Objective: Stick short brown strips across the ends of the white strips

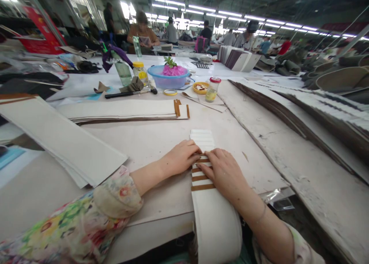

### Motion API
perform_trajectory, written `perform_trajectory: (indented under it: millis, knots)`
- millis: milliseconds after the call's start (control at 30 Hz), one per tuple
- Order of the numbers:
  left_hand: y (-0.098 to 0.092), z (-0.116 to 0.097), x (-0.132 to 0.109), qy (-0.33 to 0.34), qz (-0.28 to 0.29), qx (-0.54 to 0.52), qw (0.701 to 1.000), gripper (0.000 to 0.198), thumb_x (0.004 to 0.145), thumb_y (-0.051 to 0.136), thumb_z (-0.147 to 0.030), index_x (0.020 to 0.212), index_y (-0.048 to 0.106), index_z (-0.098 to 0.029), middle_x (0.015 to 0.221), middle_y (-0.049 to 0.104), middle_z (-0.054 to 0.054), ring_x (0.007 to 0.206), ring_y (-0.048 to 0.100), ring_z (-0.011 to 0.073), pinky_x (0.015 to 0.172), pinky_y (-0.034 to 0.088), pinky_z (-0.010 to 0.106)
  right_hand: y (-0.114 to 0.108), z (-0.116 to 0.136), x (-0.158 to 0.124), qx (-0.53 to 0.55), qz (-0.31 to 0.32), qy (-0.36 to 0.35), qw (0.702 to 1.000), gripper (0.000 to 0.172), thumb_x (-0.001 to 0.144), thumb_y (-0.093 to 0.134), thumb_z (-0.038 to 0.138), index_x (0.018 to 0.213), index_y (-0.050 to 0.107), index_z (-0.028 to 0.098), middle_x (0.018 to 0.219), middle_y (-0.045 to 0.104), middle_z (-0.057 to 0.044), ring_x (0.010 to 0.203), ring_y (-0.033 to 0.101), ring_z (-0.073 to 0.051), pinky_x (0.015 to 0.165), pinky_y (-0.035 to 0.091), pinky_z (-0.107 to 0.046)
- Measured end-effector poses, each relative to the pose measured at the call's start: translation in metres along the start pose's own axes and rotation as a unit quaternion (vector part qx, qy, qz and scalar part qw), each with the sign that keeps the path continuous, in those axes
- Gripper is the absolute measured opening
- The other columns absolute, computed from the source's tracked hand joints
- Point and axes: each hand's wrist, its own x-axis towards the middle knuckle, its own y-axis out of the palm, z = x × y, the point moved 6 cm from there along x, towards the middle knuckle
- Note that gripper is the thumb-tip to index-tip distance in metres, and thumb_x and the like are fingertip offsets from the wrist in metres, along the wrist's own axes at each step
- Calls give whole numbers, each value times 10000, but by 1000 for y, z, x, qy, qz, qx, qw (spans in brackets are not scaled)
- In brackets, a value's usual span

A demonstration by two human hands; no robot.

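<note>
A fanned stack of long white strips with brown bands (202, 195) lies in front of me, and its near part droops over the table edge. At its left edge my left hand (180, 156) is closed, with fingers and thumb pinching near the brown bands. Opposite it, my right hand (226, 171) has bent fingers on the right edge and its thumb lying across the bands. The fingertips of both hands nearly meet. Beyond them, the far white ends (201, 138) lie in overlapping steps on the table. What the fingertips grip exactly is partly hidden.
More brown-ended white strips (123, 109) lie behind my left hand. White panels (66, 137) overhang at left. Farther back are a blue basin (167, 79), a red-lidded jar (212, 91) and a black-handled tool (127, 93). Layered sheets (288, 114) line the right. People work beyond.
</note>
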Motion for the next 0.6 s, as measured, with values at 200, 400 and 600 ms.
perform_trajectory:
  millis: [200,400,600]
  knots:
    - [-3,12,-12,-8,-10,-45,999,196,803,543,-271,957,556,-151,930,534,56,896,494,173,812,407,291,5,0,1,46,11,-40,998,301,847,467,358,1056,531,152,972,553,-101,942,493,-240,829,395,-382]
    - [-3,2,-13,26,-11,2,1000,195,854,465,-317,883,560,-149,916,534,57,892,481,172,802,399,282,4,5,5,89,29,-72,993,269,866,440,305,1074,531,159,963,554,-86,931,497,-213,835,414,-354]
    - [-1,-5,-23,17,0,98,995,273,904,341,-295,1043,539,-168,948,537,61,892,471,180,809,396,310,4,10,5,44,37,-75,996,221,883,399,272,948,583,168,857,567,-72,834,528,-197,792,423,-335]
